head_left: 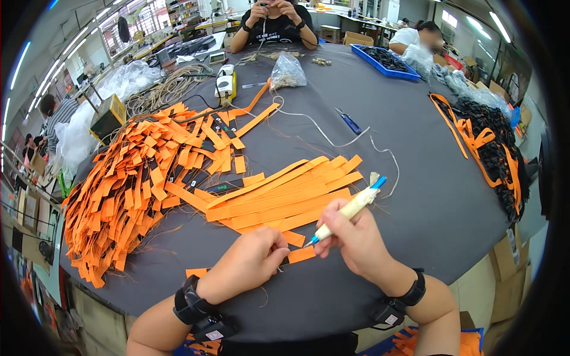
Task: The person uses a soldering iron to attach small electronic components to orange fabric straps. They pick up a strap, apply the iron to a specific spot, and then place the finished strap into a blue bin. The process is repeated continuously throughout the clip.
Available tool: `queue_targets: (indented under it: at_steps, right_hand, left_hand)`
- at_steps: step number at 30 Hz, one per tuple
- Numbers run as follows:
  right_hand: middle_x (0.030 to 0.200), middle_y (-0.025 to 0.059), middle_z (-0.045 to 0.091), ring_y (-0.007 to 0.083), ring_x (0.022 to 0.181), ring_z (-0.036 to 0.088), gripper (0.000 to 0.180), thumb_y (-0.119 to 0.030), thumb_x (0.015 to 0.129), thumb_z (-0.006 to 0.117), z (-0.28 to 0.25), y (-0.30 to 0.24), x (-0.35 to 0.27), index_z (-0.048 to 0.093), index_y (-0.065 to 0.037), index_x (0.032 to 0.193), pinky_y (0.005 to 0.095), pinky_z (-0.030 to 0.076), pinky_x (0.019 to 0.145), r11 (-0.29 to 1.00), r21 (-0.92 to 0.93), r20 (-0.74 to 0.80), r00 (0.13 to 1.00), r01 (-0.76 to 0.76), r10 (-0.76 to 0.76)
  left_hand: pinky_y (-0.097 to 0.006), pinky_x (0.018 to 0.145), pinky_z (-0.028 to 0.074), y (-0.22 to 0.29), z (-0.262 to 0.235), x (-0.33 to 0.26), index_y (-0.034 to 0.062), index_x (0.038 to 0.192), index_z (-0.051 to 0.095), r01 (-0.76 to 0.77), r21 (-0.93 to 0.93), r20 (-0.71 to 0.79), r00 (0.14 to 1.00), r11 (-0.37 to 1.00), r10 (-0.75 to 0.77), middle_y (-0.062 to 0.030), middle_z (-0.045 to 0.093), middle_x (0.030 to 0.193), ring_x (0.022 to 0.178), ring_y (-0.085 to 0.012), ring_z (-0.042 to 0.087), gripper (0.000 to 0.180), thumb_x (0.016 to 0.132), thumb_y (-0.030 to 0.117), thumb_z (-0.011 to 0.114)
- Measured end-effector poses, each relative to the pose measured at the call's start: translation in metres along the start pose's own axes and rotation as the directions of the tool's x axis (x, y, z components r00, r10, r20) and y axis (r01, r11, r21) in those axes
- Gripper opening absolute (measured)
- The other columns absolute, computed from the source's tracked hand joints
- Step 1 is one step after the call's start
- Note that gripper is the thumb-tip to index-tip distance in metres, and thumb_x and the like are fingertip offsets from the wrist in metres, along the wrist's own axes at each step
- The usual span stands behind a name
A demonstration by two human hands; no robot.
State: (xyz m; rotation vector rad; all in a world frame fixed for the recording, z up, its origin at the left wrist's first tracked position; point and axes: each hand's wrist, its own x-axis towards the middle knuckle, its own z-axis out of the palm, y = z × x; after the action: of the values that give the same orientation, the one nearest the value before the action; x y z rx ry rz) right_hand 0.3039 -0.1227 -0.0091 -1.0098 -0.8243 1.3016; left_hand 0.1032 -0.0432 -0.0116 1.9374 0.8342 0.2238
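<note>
Near the tabletop's front edge: left hand closed, fingertips pinching one end of a short orange strap lying flat. Right hand gripping a taped blue-tipped tool, its tip just above the strap's far end. Beyond the fingers, a fanned row of orange straps; toward the left edge, a big heap.

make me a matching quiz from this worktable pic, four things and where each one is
Things:
1. blue tray
2. clear plastic bag
3. big heap of orange strips
4. taped tool with a blue tip

Places:
A. left part of the table
B. in the right hand
C. far right of the table, near another person
D. far middle of the table, before the seated person in black

Pairs: 1-C, 2-D, 3-A, 4-B
</note>
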Motion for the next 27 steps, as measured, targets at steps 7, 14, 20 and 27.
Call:
queue_targets:
  at_steps: [7,14,20,27]
  right_hand:
    - [0.074,0.0016,0.063,0.0058,0.068,0.059,0.018,-0.019,0.097,0.065,0.004,0.028,-0.001,0.061,-0.002,0.093,0.0204,0.049,0.062,0.937,-0.331,0.134,0.988,0.111,-0.070]
    - [0.076,0.0021,0.064,0.0056,0.070,0.060,0.018,-0.019,0.097,0.065,0.005,0.032,0.003,0.061,-0.002,0.094,0.0201,0.050,0.064,0.957,-0.269,0.083,0.993,0.105,-0.085]
    - [0.077,0.0018,0.064,0.0054,0.071,0.060,0.017,-0.018,0.096,0.066,0.003,0.036,0.005,0.061,-0.001,0.095,0.0199,0.050,0.063,0.949,-0.296,0.110,0.991,0.105,-0.076]
    - [0.075,0.0015,0.064,0.0050,0.069,0.060,0.018,-0.019,0.096,0.067,0.003,0.037,0.006,0.061,-0.002,0.096,0.0197,0.049,0.062,0.941,-0.317,0.105,0.991,0.115,-0.086]
  left_hand:
    - [-0.023,0.059,0.056,-0.014,-0.008,0.003,-0.0006,0.098,0.056,0.165,-0.380,0.099,0.986,0.910,-0.137,-0.0053,0.065,0.075,0.064,-0.0110,0.067,0.011,0.100,0.010,0.056]
    - [-0.023,0.060,0.056,-0.014,-0.007,0.003,-0.0006,0.098,0.055,0.146,-0.379,0.070,0.989,0.914,-0.130,-0.0069,0.066,0.076,0.066,-0.0126,0.069,0.012,0.099,0.011,0.057]
    - [-0.023,0.059,0.056,-0.010,-0.006,0.001,-0.0009,0.098,0.056,0.160,-0.376,0.050,0.987,0.913,-0.152,-0.0071,0.066,0.076,0.065,-0.0128,0.069,0.012,0.098,0.011,0.058]
    - [-0.023,0.058,0.056,-0.013,-0.005,0.003,-0.0007,0.097,0.056,0.126,-0.364,0.040,0.992,0.923,-0.120,-0.0054,0.065,0.076,0.064,-0.0122,0.069,0.013,0.099,0.012,0.057]
